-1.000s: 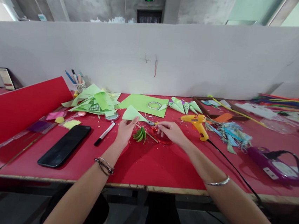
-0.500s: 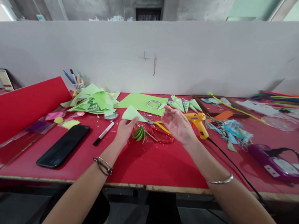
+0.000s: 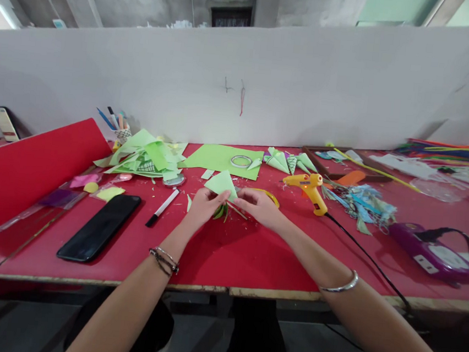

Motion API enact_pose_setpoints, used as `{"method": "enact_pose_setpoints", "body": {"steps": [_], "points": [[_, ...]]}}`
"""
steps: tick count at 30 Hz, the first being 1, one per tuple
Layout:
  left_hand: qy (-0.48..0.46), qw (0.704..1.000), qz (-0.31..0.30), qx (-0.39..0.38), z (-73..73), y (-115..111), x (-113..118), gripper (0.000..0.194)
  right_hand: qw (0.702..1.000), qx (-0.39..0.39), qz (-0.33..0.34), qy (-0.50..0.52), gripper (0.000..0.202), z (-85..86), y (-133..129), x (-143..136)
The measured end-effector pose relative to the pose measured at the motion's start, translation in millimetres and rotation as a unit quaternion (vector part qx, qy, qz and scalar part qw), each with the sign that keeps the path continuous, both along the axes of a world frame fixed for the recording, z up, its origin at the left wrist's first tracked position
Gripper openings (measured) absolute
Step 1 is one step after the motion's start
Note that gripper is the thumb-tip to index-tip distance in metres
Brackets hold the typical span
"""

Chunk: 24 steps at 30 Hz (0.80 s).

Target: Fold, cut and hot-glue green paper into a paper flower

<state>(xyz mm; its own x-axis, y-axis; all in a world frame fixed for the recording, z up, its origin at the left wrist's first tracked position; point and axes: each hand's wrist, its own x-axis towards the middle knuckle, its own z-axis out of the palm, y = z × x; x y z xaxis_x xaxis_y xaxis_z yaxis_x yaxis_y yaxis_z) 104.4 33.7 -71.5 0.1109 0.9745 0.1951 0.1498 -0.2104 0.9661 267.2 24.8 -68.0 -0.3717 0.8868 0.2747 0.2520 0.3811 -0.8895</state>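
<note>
Between my two hands is a pale green paper piece (image 3: 222, 182), wide at the top and narrowing toward my fingers. My left hand (image 3: 205, 206) pinches its lower left side. The fingers of my right hand (image 3: 258, 207) are closed at its right edge. Just beneath lies a dark green curled leaf-like piece (image 3: 221, 212), partly hidden by my left hand, with a thin stick (image 3: 237, 212) beside it. Scissors with a yellow handle (image 3: 272, 196) lie behind my right hand, mostly covered.
A yellow glue gun (image 3: 310, 189) stands at right, its cord running to the table edge. Green paper scraps (image 3: 147, 156), a black phone (image 3: 100, 228) and a marker (image 3: 163, 208) are at left. Behind are a tape roll (image 3: 241, 161) and paper cones (image 3: 278, 161). A purple power strip (image 3: 430, 255) sits far right.
My right hand has come down and left from above the scissors to the paper and closed on its edge. My left hand has shifted slightly right with the paper.
</note>
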Motion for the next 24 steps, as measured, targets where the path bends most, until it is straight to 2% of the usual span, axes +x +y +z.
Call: {"method": "enact_pose_setpoints", "body": {"steps": [6, 11, 17, 24], "points": [[-0.024, 0.999, -0.036, 0.012, 3.9, -2.4, 3.7, 0.031, 0.998, -0.026, 0.045, -0.019, 0.028, -0.9, -2.4, 0.2], [0.023, 0.999, -0.005, 0.033, -0.3, 1.3, -1.2, 0.035, 0.995, -0.053, 0.074, -0.037, 0.029, 0.6, -2.9, -0.7], [0.097, 0.993, -0.012, 0.063, -2.9, -1.1, -1.9, 0.036, 0.998, 0.029, -0.028, -0.053, 0.032, -2.0, -1.9, -0.1], [0.101, 0.991, 0.006, 0.084, -1.7, -5.2, 0.3, 0.046, 0.999, -0.005, -0.019, -0.036, 0.032, -2.9, -0.9, 0.8]]}}
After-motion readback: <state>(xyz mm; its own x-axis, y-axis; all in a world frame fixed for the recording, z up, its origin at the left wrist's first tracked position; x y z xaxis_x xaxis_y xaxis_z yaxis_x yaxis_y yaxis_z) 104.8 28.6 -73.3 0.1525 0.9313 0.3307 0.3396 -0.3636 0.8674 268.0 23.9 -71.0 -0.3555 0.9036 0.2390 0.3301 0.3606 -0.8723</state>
